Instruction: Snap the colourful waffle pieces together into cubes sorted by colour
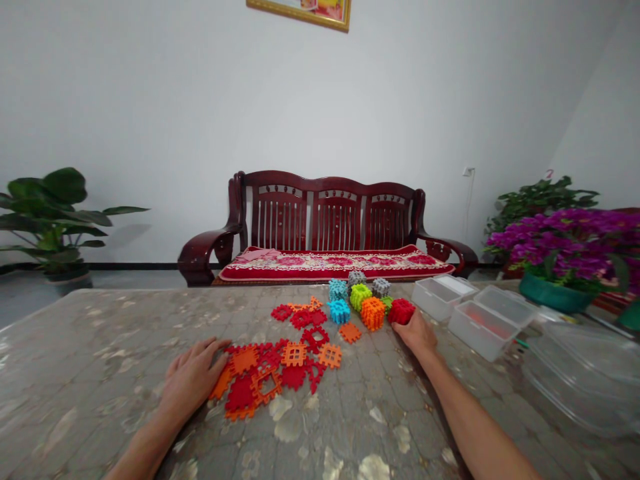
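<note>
Right side of table: two frosted clear plastic boxes, rectangular, the near box [477, 340] with a reddish patch showing in it, cannot tell if contents or something seen through the wall; the far box [433, 301] sits just behind, contents unclear. Bigger clear plastic container [585, 383] nearer the right edge, rounded, see-through, contents blurred. Teal pot [555, 292] holds purple flowers [560, 240]; dark pot [69, 280] on the floor at far left holds a broad-leaf plant [60, 207]. Right hand [417, 331] closed round the red stack [401, 311] at the right end of the stack group, fingers on its near right side; stack is on or just at the tabletop, cannot tell which. Left hand [193, 373] open, palm down, fingertips at the left edge of the loose red and orange tiles [245, 361], spread mid-table. Tiles look plastic: square, notched edges, some solid, some window-framed. Orange stack [373, 315], lime stack [360, 296], blue stacks [339, 311] and gray stacks [381, 287] beside the red one. Table cover [115, 347] glossy, gray, floral. White tag [549, 174] by right-hand plant, red mark, too small to read.
</note>
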Tool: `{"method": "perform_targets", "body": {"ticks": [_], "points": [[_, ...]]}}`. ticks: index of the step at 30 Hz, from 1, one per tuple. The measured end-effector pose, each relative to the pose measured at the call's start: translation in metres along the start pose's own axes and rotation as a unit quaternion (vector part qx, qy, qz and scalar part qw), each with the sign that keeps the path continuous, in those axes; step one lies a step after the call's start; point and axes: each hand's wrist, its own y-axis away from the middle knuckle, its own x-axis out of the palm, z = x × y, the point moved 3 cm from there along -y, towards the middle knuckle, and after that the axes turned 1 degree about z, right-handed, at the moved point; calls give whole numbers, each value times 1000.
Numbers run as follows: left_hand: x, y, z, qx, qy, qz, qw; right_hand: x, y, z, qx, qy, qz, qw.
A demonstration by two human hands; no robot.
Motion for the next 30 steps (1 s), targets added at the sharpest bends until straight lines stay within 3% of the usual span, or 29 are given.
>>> {"method": "perform_targets", "body": {"ticks": [18,30], "points": [[-4,1,-2,-8,0,8,1000,8,-16,16,-11,-14,3,1000],[-6,2,-5,-6,8,7,1000,5,-4,11,-16,-11,-2,1000]]}}
